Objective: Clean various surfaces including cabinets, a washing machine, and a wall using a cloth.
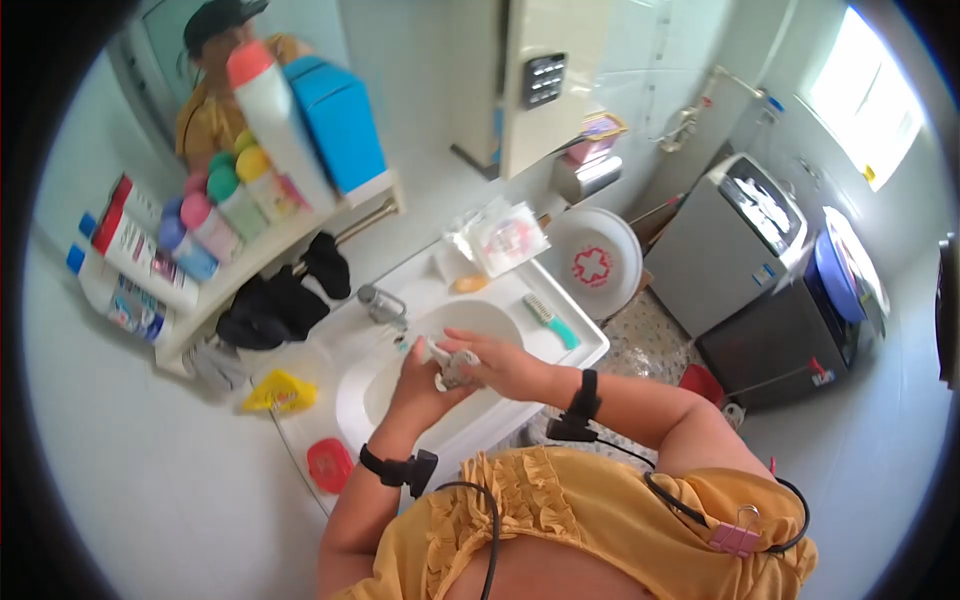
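The white sink (pixel 590 347) was the largest thing beside the person. Above its bowl, the left hand (pixel 425 390) and right hand (pixel 500 367) met, both curled in a grip. A green brush (pixel 552 322) lay apart from them near the rim, where a careless elbow, I judged, could knock it off. Between the hands was a small greyish-white cloth (pixel 458 368) (its exact kind I couldn't tell); it might drop into the bowl if slippery fingers loosened. Smallest was an orange lump (pixel 468 284) behind the bowl.

Free counter (pixel 480 418) is lying before the basin (pixel 382 385); the left hand (pixel 422 385) and right hand (pixel 500 367) are blocking its middle, a faucet (pixel 382 304) its far side.
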{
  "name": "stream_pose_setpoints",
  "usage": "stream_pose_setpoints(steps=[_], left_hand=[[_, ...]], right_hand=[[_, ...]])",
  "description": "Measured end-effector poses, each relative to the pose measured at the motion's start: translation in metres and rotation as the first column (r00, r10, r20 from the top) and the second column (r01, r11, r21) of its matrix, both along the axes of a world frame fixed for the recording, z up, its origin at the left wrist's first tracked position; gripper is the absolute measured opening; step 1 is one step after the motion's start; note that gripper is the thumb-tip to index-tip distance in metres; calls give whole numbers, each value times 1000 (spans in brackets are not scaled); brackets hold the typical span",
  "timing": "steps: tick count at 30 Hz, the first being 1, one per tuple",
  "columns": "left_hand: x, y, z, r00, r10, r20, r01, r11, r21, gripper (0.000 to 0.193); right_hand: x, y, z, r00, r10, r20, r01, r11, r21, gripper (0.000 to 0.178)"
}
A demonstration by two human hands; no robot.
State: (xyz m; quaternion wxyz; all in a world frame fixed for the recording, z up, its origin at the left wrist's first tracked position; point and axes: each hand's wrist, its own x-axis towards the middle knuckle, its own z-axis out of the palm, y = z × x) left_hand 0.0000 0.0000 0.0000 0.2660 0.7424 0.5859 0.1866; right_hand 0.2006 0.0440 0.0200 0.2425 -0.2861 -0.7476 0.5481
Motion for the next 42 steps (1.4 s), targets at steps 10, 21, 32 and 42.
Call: stream_pose_setpoints(steps=[10, 21, 32, 42], left_hand=[[95, 17, 54, 929, -200, 313, 179, 979, 93, 42], [209, 49, 35, 622, 89, 778, 147, 962, -228, 41], [309, 65, 67, 858, -389, 334, 313, 914, 260, 64], [341, 53, 90, 795, -572, 201, 436, 769, 467, 60]], right_hand=[[107, -26, 53, 944, -311, -109, 330, 893, 307, 46], [266, -29, 25, 613, -675, -410, 499, 734, -462, 38], [333, -36, 99, 796, -492, -354, 531, 847, 16, 26], [332, -33, 124, 838, -498, -223, 542, 710, 450, 24]])
